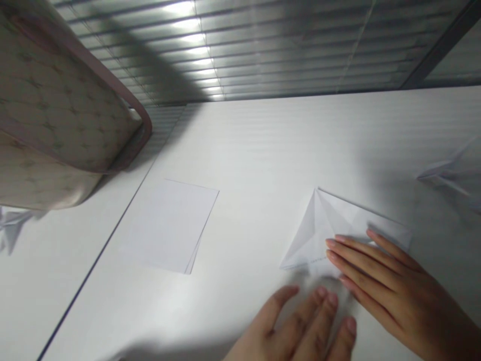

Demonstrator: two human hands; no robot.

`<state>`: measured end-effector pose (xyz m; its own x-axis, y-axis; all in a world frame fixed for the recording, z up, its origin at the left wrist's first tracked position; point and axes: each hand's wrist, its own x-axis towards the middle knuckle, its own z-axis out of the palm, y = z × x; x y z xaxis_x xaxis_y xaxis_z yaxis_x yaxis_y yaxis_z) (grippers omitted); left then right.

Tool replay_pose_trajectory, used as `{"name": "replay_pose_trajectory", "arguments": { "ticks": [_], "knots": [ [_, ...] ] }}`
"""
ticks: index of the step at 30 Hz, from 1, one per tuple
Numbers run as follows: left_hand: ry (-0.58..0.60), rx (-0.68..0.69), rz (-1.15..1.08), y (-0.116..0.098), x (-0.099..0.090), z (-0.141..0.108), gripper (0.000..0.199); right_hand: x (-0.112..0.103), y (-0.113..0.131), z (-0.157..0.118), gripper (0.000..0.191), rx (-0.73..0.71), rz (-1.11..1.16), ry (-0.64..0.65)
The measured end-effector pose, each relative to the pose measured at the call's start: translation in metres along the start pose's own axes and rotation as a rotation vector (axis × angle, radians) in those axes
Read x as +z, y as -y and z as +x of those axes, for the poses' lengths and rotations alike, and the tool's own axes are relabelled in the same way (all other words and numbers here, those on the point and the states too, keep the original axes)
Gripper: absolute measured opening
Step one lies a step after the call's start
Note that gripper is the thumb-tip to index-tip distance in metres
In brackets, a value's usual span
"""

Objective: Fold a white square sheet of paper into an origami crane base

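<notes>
A white sheet of paper (319, 220) with several crease lines lies on the white table. Flat across its right part rests my right hand (391, 286), fingers stretched out and covering some of the creases. Just in front of the paper's near edge is my left hand (300, 326), fingers apart and slightly bent, with nothing in them. Whether its fingertips touch the tabletop I cannot tell.
Left of centre lie a few white paper sheets (169, 225), loosely stacked. A folded paper figure (443, 173) stands at the right, another (13, 223) at the left edge. A quilted bag (63, 105) stands back left. Blinds (263, 50) run behind the table (263, 140).
</notes>
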<state>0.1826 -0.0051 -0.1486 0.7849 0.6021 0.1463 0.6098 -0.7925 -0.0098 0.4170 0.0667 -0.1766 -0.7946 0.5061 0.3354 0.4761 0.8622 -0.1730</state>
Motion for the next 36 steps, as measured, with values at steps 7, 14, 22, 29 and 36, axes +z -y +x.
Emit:
{"name": "replay_pose_trajectory", "arguments": {
  "ticks": [7,14,22,29,36],
  "knots": [
    [0.092,-0.172,0.033,0.007,0.011,0.006,0.069,0.002,0.006,0.006,0.029,0.133,0.071,-0.072],
    [0.05,-0.168,0.052,0.007,0.013,0.009,0.069,0.002,0.007,0.008,0.031,0.164,0.097,-0.09],
    [0.029,-0.244,-0.115,0.005,0.017,0.015,0.074,-0.004,0.005,0.007,0.04,0.118,0.046,0.02],
    [0.055,-0.194,-0.152,0.003,0.016,0.019,0.07,-0.006,0.008,0.01,0.043,0.192,0.114,0.012],
    [0.103,-0.166,-0.122,0.002,0.021,0.02,0.075,-0.007,0.006,0.008,0.046,0.212,0.163,0.056]
  ]
}}
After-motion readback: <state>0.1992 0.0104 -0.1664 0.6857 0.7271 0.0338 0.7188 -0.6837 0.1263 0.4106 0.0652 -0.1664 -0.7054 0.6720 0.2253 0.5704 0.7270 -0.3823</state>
